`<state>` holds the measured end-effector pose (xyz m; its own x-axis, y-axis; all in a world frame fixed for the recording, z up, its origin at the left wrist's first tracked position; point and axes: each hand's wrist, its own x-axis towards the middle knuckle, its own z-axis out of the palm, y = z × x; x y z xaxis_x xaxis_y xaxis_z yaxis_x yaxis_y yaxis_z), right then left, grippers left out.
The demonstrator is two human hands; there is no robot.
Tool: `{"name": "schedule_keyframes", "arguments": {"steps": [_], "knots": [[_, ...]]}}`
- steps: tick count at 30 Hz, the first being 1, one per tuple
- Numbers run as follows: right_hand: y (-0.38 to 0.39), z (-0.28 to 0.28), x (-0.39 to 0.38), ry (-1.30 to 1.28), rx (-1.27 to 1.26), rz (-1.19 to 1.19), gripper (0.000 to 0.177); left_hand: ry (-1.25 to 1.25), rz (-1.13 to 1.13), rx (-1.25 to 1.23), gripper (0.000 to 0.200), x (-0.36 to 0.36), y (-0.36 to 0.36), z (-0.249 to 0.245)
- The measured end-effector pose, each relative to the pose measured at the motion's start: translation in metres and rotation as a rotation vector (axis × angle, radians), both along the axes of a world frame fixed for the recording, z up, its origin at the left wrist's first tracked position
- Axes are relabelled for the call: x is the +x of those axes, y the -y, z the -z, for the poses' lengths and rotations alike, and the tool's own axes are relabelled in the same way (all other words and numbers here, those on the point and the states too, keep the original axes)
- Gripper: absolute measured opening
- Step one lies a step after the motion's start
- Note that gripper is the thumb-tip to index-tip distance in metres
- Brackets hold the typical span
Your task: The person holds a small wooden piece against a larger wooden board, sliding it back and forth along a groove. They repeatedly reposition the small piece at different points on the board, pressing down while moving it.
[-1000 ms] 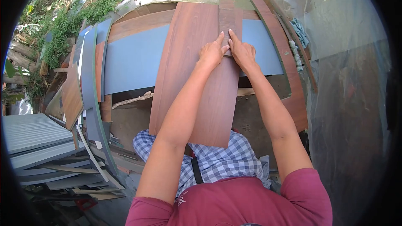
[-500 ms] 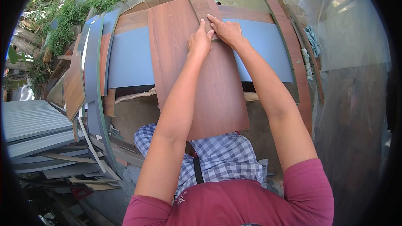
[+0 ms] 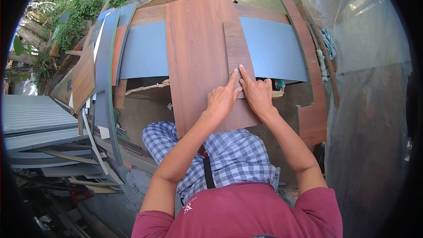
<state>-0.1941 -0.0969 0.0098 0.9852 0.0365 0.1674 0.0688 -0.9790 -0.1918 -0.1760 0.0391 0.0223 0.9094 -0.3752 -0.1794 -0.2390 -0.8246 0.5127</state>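
Observation:
A long reddish-brown wood-grain board point(image 3: 198, 61) lies lengthwise in front of me, its near end over my lap. On its right half rests a narrow brown wooden strip point(image 3: 236, 46), roughly parallel to the board's right edge. My left hand point(image 3: 220, 101) holds the strip's near end from the left, index finger stretched along it and other fingers curled. From the other side my right hand point(image 3: 257, 96) presses the same end, its index finger also pointing forward. Both thumbs are close together at the strip's near end, which the hands partly hide.
Blue-grey panels point(image 3: 143, 50) lie beneath the board on either side. Long offcuts point(image 3: 108, 75) lean at the left, above grey corrugated sheets point(image 3: 37, 112). A notched brown plank point(image 3: 312, 123) stands at the right beside clear plastic sheeting point(image 3: 370, 105). Green plants grow at the far left.
Both hands have drawn the strip toward me, from the board's far end to its nearer right part. My elbows are now more bent. The view has shifted slightly.

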Motion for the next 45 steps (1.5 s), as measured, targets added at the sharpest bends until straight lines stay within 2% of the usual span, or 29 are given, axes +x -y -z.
{"name": "schedule_keyframes", "arguments": {"steps": [5,10,16,18,23,25,32,39,43,45], "knots": [[0.004,-0.008,-0.091,-0.044,-0.005,0.002,0.046,-0.077,0.091,-0.109,0.062,-0.080,0.000,-0.003],[0.005,-0.012,-0.107,-0.100,0.007,0.064,0.045,-0.094,0.114,-0.143,0.063,-0.092,0.006,-0.002],[0.012,-0.007,-0.057,-0.058,-0.047,0.088,0.043,-0.058,0.096,-0.118,0.060,-0.048,0.015,0.002],[0.015,-0.002,-0.029,-0.046,-0.080,0.090,0.038,-0.026,0.067,-0.098,0.059,-0.023,0.021,0.004],[0.023,0.003,0.051,-0.111,0.029,0.092,0.038,0.019,0.036,-0.049,0.059,0.054,0.032,0.012],[0.025,0.006,0.085,-0.124,0.083,0.107,0.036,0.136,0.023,0.011,0.057,0.087,0.035,0.018],[0.027,0.005,0.171,-0.204,0.121,0.113,0.038,0.064,0.013,0.061,0.054,0.174,0.042,0.019],[0.029,0.009,0.194,-0.179,0.121,0.093,0.038,0.098,-0.037,0.020,0.053,0.194,0.044,0.026],[0.029,0.013,0.191,-0.159,0.102,0.090,0.037,0.207,-0.058,0.020,0.052,0.183,0.044,0.026],[0.027,0.015,0.182,-0.159,0.102,0.100,0.038,0.167,-0.081,0.009,0.052,0.170,0.041,0.020]]}}
